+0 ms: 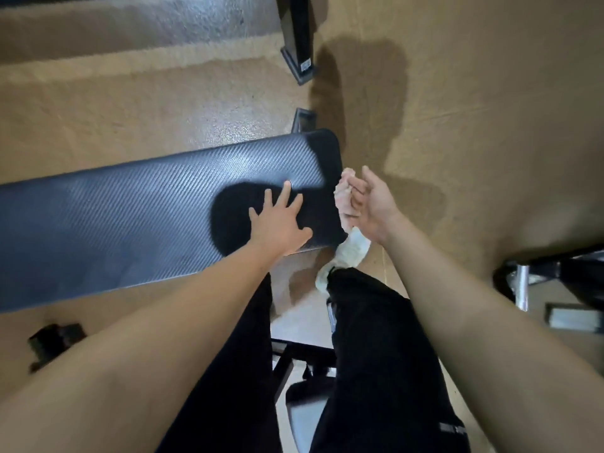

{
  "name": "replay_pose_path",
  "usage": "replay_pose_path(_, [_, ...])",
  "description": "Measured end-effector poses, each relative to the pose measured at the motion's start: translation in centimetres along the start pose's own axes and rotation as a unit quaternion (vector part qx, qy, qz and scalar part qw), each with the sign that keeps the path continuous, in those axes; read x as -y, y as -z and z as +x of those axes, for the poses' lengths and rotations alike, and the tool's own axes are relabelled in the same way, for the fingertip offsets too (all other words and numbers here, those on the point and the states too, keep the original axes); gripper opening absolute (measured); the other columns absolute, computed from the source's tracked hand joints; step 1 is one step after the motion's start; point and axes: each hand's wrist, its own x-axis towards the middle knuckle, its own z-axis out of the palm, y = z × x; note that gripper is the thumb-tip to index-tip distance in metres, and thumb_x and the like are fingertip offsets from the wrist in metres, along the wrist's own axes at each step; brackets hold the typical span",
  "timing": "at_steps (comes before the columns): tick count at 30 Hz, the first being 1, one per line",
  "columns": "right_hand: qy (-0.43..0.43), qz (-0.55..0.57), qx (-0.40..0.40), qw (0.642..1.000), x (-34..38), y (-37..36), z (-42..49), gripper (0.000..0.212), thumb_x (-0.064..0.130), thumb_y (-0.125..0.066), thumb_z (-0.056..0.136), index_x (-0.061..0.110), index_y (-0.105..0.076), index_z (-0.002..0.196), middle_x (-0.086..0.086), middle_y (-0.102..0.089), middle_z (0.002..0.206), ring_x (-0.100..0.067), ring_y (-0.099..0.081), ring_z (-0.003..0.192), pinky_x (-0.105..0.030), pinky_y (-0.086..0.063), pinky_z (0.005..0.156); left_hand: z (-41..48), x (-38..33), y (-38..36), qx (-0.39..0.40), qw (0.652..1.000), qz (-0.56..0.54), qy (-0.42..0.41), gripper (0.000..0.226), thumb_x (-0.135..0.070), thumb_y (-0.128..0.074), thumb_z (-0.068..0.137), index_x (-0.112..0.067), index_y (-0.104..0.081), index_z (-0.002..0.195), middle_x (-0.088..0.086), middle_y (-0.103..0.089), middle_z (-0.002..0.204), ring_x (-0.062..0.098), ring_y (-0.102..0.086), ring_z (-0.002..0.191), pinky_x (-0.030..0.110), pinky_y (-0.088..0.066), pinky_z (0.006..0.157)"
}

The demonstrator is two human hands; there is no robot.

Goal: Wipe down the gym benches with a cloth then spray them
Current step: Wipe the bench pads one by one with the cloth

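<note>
A black padded gym bench [130,210] with a woven texture runs from the left edge to the middle of the view. My left hand [277,220] lies flat on its right end with fingers spread. My right hand [369,204] is just off the bench's right end and grips a crumpled pale cloth [346,197]. The cloth's tail hangs down below my wrist toward my knee. No spray bottle is in view.
Tan carpeted floor [490,109] surrounds the bench. A black frame post [299,40] stands at the top centre, another bench pad [130,14] lies along the top left, and dark metal equipment [555,276] sits at the right edge. My black trouser legs [376,354] fill the bottom centre.
</note>
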Motion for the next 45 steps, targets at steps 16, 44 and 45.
replay_pose_path(16, [0.027,-0.216,0.11,0.97,12.8,-8.5,-2.0,0.051,0.049,-0.042,0.105,0.011,-0.066,0.127,-0.008,-0.07,0.129,-0.028,-0.064,0.123,-0.051,-0.048,0.108,-0.3,-4.5,5.3,-0.059,0.97,-0.196,0.127,0.049,-0.039,-0.06,0.098,-0.023,-0.059,0.144,0.002,-0.061,0.145,0.026,-0.056,0.132,0.037,-0.045,0.106])
replay_pose_path(44, [0.289,-0.592,0.005,0.752,37.0,-8.4,-19.6,0.051,-0.003,-0.062,0.094,0.028,-0.056,0.133,0.0,-0.063,0.119,-0.019,-0.068,0.103,-0.033,-0.062,0.08,-4.6,-32.3,27.2,-0.381,0.713,-0.589,-0.001,0.019,-0.013,-0.067,0.1,0.004,-0.069,0.091,0.002,-0.063,0.077,0.0,-0.055,0.067,0.013,-0.043,0.065])
replay_pose_path(45, [0.302,-0.643,0.002,0.703,37.6,-9.6,-19.2,0.058,-0.001,-0.065,0.093,0.03,-0.052,0.14,0.005,-0.055,0.129,-0.019,-0.065,0.108,-0.034,-0.06,0.087,-4.4,-31.8,28.4,-0.383,0.71,-0.59,-0.002,0.021,-0.013,-0.066,0.1,0.006,-0.068,0.091,0.004,-0.061,0.077,0.0,-0.053,0.066,0.012,-0.042,0.063])
